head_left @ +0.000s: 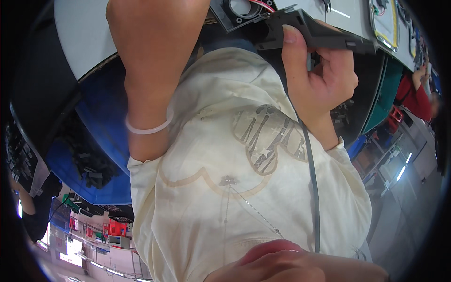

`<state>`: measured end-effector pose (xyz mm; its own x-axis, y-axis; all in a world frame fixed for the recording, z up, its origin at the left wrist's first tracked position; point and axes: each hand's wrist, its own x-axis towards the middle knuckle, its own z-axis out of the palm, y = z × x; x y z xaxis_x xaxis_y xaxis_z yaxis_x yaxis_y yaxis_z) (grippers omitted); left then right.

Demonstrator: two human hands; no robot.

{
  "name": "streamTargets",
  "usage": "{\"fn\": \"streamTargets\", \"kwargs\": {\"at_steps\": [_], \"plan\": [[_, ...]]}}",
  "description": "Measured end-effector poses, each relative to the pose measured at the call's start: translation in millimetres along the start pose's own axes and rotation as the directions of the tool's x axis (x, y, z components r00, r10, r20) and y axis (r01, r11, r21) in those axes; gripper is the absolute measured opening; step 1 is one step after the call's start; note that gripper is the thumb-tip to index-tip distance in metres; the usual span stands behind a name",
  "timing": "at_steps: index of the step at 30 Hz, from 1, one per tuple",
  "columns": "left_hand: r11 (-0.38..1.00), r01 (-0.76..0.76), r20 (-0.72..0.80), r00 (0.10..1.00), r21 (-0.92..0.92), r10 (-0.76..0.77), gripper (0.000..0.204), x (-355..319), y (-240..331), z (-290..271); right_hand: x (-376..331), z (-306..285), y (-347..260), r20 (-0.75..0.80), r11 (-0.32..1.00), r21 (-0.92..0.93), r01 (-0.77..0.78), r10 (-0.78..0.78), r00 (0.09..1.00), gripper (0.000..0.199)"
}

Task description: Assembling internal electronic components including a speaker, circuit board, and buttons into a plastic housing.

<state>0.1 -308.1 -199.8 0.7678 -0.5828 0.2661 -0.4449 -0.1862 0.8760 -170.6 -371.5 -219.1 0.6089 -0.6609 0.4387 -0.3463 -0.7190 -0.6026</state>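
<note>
Right hand (322, 77) up at the tabletop's near edge, gripping a dark grey plastic part (324, 35); thumb pressed on its near face, other fingers curled beneath. Part sits tilted, just off the edge of the white tabletop (84, 35), right of centre. Just left of it, a black frame (230, 19) with a round opening, red and white wires (264, 5) running by its far side; whether part and frame touch, cannot tell. Left hand (157, 19) far left of the frame, back of hand showing; its fingers run out of view, so grip cannot be told. Pale bracelet (148, 132) on that wrist. Left side, below tabletop level: blue bin (98, 113) with small dark pieces (91, 164). Right side: green bin (377, 101). Dark cable (311, 164) down the cream shirt (202, 155). Far right, another person's red sleeve (417, 96).
</note>
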Motion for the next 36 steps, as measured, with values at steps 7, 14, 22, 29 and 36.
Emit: {"fn": "streamTargets", "kwargs": {"at_steps": [7,14,22,29,36], "plan": [[0.954,-0.181,-0.048,0.979,0.238,0.197,0.007,-4.6,-5.4,3.2,-8.8,8.2,1.5,-0.027,0.998,-0.055,0.016,-0.017,0.999,0.025],[0.974,-0.218,-0.149,0.963,0.055,0.224,0.008,-11.0,-25.0,9.1,-10.5,13.6,4.8,-0.083,0.992,-0.015,0.123,-0.124,0.989,0.027],[0.992,-0.125,-0.056,0.99,0.022,0.126,0.009,-5.0,-37.2,6.1,-6.0,15.4,2.2,-0.056,0.988,-0.037,0.147,-0.149,0.987,0.03],[0.959,-0.225,0.015,0.974,0.17,0.225,0.012,-3.4,-26.5,-4.8,-4.7,16.1,-0.3,0.098,0.992,-0.029,0.122,-0.118,0.988,0.021],[0.973,-0.192,0.094,0.979,0.131,0.18,0.013,1.5,-27.1,-8.9,-5.2,18.5,3.3,0.116,0.981,-0.076,0.177,-0.167,0.979,0.017]]}}
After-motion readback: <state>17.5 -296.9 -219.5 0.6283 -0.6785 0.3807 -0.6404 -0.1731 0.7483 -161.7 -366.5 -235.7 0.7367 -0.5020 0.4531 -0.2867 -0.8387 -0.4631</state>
